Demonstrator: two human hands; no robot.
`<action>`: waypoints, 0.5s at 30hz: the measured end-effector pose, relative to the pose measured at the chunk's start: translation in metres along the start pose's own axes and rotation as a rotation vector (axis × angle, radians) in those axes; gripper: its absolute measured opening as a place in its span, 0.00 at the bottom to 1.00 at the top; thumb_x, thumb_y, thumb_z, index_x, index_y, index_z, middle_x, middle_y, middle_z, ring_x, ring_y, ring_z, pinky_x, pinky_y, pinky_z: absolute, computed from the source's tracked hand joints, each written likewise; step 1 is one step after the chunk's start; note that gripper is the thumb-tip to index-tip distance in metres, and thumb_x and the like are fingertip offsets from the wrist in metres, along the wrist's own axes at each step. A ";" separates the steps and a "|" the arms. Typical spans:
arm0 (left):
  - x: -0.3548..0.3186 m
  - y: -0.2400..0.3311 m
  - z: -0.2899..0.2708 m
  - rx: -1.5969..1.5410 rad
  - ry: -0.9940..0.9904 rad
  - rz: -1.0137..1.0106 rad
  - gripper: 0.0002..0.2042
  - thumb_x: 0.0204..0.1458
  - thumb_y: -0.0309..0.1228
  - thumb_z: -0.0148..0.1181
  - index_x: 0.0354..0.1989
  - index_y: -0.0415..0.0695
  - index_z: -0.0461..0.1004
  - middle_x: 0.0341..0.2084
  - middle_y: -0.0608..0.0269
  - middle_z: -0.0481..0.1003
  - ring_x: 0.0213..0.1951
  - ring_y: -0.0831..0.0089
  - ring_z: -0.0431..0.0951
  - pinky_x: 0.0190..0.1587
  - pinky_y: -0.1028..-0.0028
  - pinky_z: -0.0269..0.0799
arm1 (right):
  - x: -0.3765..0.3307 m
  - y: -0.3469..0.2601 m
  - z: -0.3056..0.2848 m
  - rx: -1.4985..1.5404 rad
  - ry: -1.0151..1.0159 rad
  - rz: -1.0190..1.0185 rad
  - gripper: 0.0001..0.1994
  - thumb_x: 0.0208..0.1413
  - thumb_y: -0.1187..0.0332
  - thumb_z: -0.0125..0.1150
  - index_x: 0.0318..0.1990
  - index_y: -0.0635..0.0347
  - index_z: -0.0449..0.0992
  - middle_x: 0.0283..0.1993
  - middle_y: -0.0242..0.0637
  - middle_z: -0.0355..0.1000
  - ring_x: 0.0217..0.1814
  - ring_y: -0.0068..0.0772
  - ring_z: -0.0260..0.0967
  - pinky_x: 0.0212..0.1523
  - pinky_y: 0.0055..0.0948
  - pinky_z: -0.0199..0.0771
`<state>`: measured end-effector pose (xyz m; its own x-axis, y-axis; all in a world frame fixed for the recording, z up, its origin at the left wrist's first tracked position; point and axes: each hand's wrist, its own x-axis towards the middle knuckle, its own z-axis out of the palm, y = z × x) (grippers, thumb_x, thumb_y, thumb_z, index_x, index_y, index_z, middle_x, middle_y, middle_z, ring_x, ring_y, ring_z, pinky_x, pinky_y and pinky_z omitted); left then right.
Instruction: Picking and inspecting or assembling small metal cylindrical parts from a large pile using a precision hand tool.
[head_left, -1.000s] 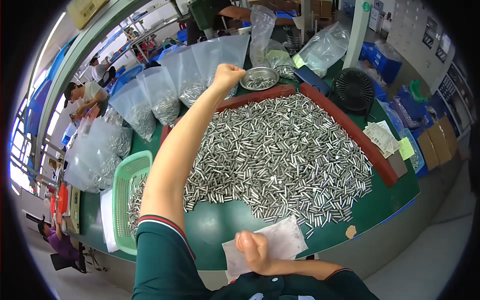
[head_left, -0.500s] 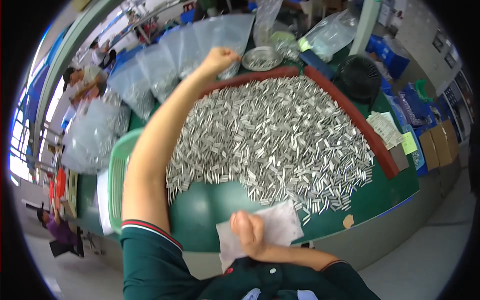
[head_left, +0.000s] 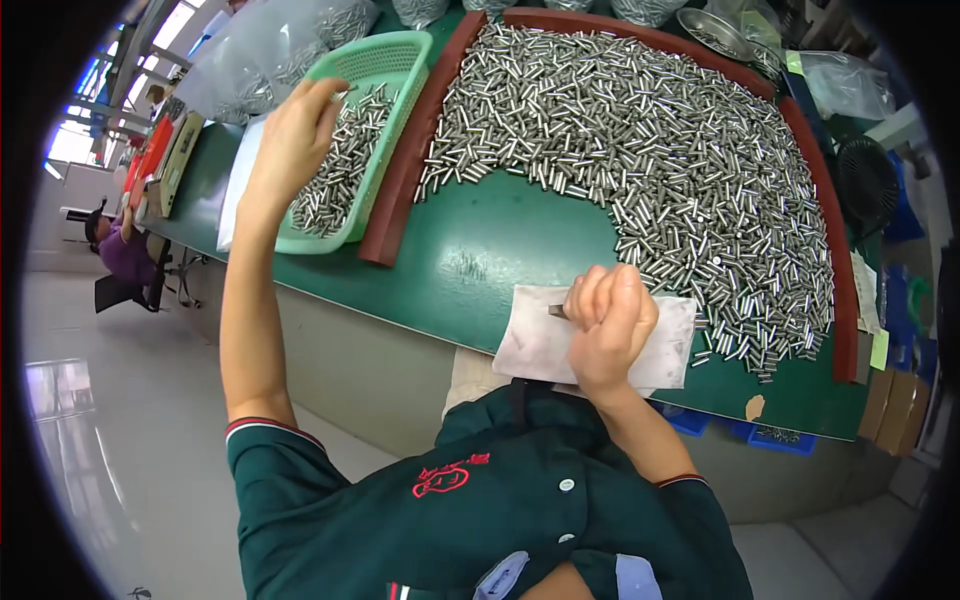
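Green counter point(head_left: 530, 240); mint basket point(head_left: 388, 58) at its front edge, leftward. Left hand point(head_left: 293, 135) curled above basket, contents unclear; right hand point(head_left: 612, 325), fisted near front edge, grips metal pin point(head_left: 557, 311). Slackened grip could roll it off.

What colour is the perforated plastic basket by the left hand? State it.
The perforated plastic basket is light green, showing best in the head view.

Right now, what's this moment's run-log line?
left hand: over green basket of metal pins | right hand: closed around metal piece, over white sheet | pin pile: on green table
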<state>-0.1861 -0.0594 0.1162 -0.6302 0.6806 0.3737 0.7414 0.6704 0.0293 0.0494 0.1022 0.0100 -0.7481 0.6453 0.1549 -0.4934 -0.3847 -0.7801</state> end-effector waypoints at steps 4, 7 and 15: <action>-0.029 0.028 0.004 -0.019 0.173 0.113 0.11 0.41 0.23 0.56 0.36 0.40 0.70 0.31 0.57 0.70 0.35 0.59 0.70 0.38 0.70 0.65 | -0.001 0.000 -0.003 -0.001 0.014 0.008 0.18 0.58 0.68 0.33 0.14 0.57 0.48 0.11 0.27 0.45 0.14 0.16 0.40 0.13 0.19 0.43; -0.041 0.065 0.029 -0.168 0.127 0.192 0.08 0.37 0.20 0.57 0.30 0.39 0.72 0.28 0.57 0.69 0.33 0.61 0.70 0.36 0.69 0.65 | 0.002 0.000 -0.003 -0.040 -0.008 -0.013 0.18 0.58 0.65 0.32 0.15 0.56 0.50 0.10 0.28 0.45 0.11 0.17 0.36 0.12 0.19 0.40; -0.025 0.070 0.085 0.015 -0.056 0.300 0.08 0.35 0.19 0.53 0.27 0.41 0.72 0.26 0.62 0.66 0.33 0.66 0.64 0.35 0.70 0.59 | 0.004 -0.002 -0.001 0.020 0.022 0.024 0.18 0.58 0.67 0.32 0.14 0.56 0.48 0.11 0.27 0.46 0.13 0.16 0.39 0.13 0.18 0.42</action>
<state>-0.1381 -0.0040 0.0299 -0.3958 0.8636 0.3122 0.8931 0.4411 -0.0880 0.0475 0.1066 0.0115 -0.7503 0.6496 0.1228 -0.4841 -0.4134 -0.7712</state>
